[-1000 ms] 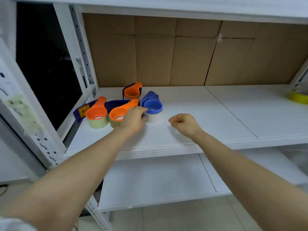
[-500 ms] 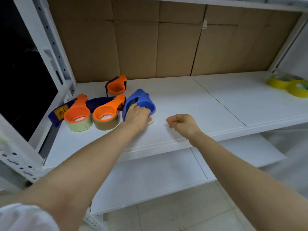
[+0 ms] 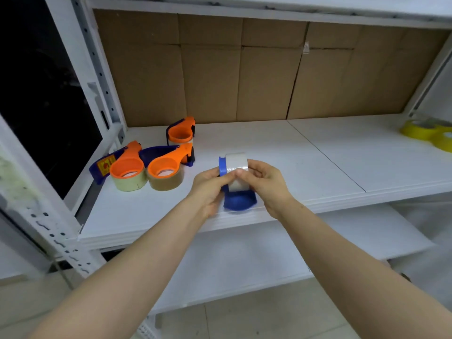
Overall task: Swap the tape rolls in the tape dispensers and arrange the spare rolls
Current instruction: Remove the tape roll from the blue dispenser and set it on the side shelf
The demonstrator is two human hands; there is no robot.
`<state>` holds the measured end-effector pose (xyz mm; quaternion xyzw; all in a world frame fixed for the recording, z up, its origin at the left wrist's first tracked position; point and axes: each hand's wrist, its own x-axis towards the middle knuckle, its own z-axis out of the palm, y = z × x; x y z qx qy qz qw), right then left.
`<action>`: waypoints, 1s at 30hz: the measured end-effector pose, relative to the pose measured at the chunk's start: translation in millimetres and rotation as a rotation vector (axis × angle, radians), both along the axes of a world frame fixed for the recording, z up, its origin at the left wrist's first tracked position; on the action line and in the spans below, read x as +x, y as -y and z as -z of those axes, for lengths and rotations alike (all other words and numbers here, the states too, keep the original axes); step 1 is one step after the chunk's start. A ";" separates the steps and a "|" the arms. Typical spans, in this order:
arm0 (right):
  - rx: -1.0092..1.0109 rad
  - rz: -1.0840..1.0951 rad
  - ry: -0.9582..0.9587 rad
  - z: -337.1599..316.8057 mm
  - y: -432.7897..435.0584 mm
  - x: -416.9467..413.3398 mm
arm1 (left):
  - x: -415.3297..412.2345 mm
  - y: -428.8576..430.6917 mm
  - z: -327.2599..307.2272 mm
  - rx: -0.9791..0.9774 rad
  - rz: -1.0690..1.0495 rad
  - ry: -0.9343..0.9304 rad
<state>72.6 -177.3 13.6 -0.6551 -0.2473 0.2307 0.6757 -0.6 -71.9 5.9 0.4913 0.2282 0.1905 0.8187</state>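
Above the front edge of the white shelf (image 3: 305, 152), the left hand (image 3: 208, 189) and right hand (image 3: 266, 184) together hold the blue tape dispenser (image 3: 238, 203) upright, fingers curled closed around its clear tape roll (image 3: 236, 165). Three orange dispensers (image 3: 156, 167) with rolls sit at the shelf's left, well apart from two yellow spare rolls (image 3: 425, 132) at the far right.

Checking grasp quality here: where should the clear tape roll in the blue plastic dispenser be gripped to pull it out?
Grip the clear tape roll across its curved outer band from above: its upper half stands clear of the blue plastic dispenser, whose shell covers the lower part. Left hand and right hand already pinch there.
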 end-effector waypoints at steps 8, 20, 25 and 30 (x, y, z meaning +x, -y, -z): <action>0.015 0.054 0.009 13.8 7.6 0.1 | -9.6 9.1 -2.4 -0.061 -0.061 -0.009; 0.194 0.143 -0.125 6.5 29.3 24.1 | -12.3 -5.0 -15.7 -0.113 -0.205 -0.009; 0.194 0.186 -0.202 6.2 37.7 34.4 | -9.5 -13.1 -22.5 0.025 -0.240 -0.084; 0.164 0.217 -0.214 7.5 38.5 38.7 | -2.7 -22.0 -23.6 0.434 -0.153 -0.173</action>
